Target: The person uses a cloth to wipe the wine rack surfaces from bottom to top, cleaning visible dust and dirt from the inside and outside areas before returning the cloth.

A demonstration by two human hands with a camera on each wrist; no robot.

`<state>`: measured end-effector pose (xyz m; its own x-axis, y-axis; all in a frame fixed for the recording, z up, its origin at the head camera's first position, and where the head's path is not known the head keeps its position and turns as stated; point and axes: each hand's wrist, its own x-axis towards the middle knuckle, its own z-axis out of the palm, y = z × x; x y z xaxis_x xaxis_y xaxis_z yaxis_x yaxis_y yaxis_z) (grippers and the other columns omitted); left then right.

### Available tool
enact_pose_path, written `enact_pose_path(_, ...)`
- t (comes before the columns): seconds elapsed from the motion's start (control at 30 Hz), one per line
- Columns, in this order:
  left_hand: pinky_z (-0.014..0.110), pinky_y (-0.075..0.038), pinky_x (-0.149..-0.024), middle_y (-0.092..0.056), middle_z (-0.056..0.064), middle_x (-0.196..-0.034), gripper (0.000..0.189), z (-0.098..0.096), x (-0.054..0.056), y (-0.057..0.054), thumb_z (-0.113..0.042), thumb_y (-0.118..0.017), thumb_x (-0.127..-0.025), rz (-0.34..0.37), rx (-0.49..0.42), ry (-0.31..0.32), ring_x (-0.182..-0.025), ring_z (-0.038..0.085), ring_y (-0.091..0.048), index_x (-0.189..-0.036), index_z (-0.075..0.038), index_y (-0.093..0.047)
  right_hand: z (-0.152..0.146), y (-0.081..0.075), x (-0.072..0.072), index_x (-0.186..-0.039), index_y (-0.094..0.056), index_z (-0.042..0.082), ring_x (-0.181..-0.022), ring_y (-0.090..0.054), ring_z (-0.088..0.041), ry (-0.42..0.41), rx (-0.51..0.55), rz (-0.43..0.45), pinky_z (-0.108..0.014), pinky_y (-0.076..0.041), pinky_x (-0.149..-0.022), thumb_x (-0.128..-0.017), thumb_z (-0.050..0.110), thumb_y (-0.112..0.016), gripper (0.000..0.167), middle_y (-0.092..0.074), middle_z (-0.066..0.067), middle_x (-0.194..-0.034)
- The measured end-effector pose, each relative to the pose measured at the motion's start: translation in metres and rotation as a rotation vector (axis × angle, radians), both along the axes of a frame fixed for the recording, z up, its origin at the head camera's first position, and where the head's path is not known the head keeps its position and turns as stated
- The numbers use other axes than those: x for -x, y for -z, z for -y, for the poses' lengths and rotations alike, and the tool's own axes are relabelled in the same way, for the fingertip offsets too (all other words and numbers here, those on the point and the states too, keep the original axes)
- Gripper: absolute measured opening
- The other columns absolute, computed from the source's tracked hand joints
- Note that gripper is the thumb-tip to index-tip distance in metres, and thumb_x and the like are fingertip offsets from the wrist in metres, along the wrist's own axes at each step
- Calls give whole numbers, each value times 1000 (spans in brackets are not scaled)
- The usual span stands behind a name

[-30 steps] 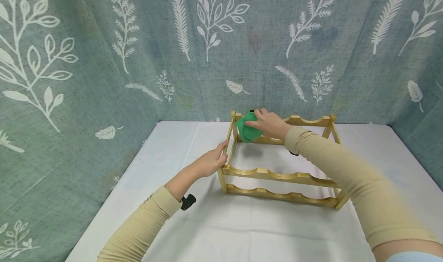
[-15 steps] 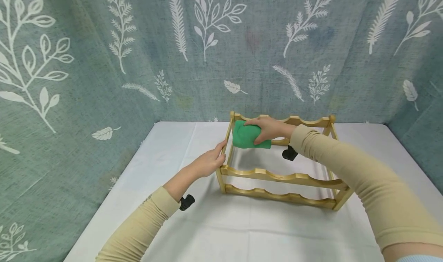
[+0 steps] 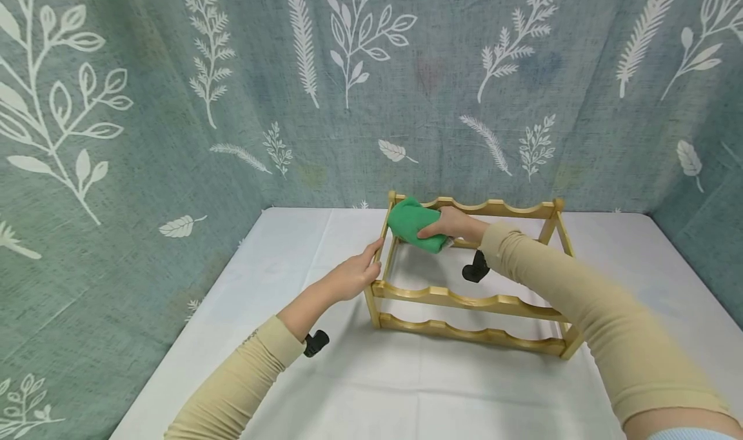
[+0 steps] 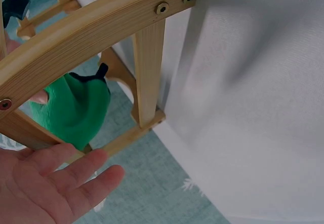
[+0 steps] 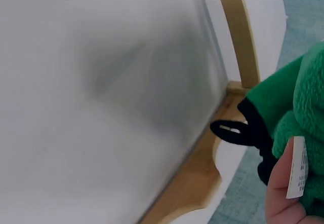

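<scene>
A gold-coloured wooden rack (image 3: pixel 464 299) with scalloped rails stands on the white-covered table. My right hand (image 3: pixel 455 226) grips a bunched green cloth (image 3: pixel 413 220) at the rack's back left corner. The cloth (image 5: pixel 283 97) has dark trim, a small hanging loop and a white label beside my thumb in the right wrist view. My left hand (image 3: pixel 355 275) rests at the rack's left side rail. In the left wrist view the fingers of my left hand (image 4: pixel 55 188) lie stretched out against the wood, with the thumb hidden.
The white table (image 3: pixel 348 388) runs up to a grey-green curtain (image 3: pixel 325 137) with white leaf patterns behind and at the sides. Black wrist mounts (image 3: pixel 476 267) stick out below the sleeves. The rack's scalloped back rail (image 3: pixel 516 210) extends to the right of my right hand.
My right hand has shifted slightly down with the green cloth, which has turned and folded differently along the rack's back left corner. My left hand has stayed at the side rail.
</scene>
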<state>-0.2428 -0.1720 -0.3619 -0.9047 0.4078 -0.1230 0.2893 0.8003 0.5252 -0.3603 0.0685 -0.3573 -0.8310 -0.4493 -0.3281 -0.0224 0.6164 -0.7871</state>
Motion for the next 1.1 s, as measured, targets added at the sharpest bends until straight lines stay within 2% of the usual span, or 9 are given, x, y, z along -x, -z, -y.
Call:
enact_pose_path(0.1, 44, -34, -103, -35, 13, -144, 61, 0, 0, 0, -38, -23, -95, 0, 5, -1, -124, 29, -44, -149, -13, -9, -3, 1, -4, -138, -29, -3, -119, -44, -32, 54, 15, 12, -38, -43, -92, -82, 35, -67, 78, -41, -20, -133)
enact_pose_path(0.13, 43, -34, -103, -36, 13, -144, 61, 0, 0, 0, -38, -23, -95, 1, 8, -3, -124, 29, -44, -149, -14, -9, -5, 1, -5, -140, -25, -2, -120, -43, -32, 72, 20, 14, -39, -43, -92, -82, 34, -67, 81, -40, -20, -133)
enact_pose_path(0.2, 43, -35, -102, -37, 14, -143, 61, 0, 0, -1, -38, -23, -94, 3, 10, -3, -124, 29, -45, -149, -14, -9, -10, 0, -6, -144, -17, 0, -119, -44, -32, 92, -20, -21, -39, -44, -91, -81, 37, -67, 89, -40, -21, -133)
enact_pose_path(0.3, 44, -35, -102, -36, 15, -143, 61, 0, -1, -2, -37, -24, -94, -1, 7, -4, -124, 30, -44, -149, -13, -9, -21, -3, -9, -144, -17, -3, -118, -44, -35, 105, -73, -66, -41, -44, -90, -80, 38, -67, 90, -41, -24, -132)
enact_pose_path(0.43, 45, -34, -103, -34, 15, -145, 61, 1, -1, -2, -36, -24, -95, -5, 9, 6, -125, 30, -43, -149, -12, -9, -41, -9, -15, -130, -36, -10, -114, -48, -37, 107, -139, -113, -42, -46, -88, -80, 36, -67, 75, -46, -27, -125)
enact_pose_path(0.53, 45, -34, -102, -35, 15, -144, 61, 1, -2, -2, -36, -24, -95, -1, 10, 14, -124, 30, -44, -149, -12, -8, -57, -14, -18, -129, -36, -11, -112, -48, -37, 109, -162, -126, -42, -47, -86, -81, 33, -67, 73, -46, -28, -124)
enact_pose_path(0.73, 46, -34, -102, -35, 17, -144, 60, 1, -2, -3, -36, -24, -96, 4, 2, 12, -125, 32, -43, -149, -12, -9, -89, -24, -23, -136, -20, -13, -110, -46, -43, 158, -250, -164, -47, -45, -84, -80, 35, -68, 89, -39, -33, -124)
enact_pose_path(0.8, 46, -33, -103, -32, 16, -146, 60, 1, -1, -2, -36, -24, -96, 3, 2, 13, -127, 31, -41, -149, -12, -8, -98, -26, -24, -136, -17, -13, -109, -46, -44, 167, -259, -182, -48, -46, -82, -79, 34, -69, 91, -39, -35, -123)
enact_pose_path(1.1, 45, -30, -105, -27, 14, -148, 60, 2, 1, 1, -36, -24, -96, -1, -15, 31, -129, 31, -37, -149, -12, -8, -123, -33, -30, -138, -27, -3, -108, -44, -48, 167, -334, -276, -51, -45, -80, -79, 29, -72, 81, -38, -34, -126)
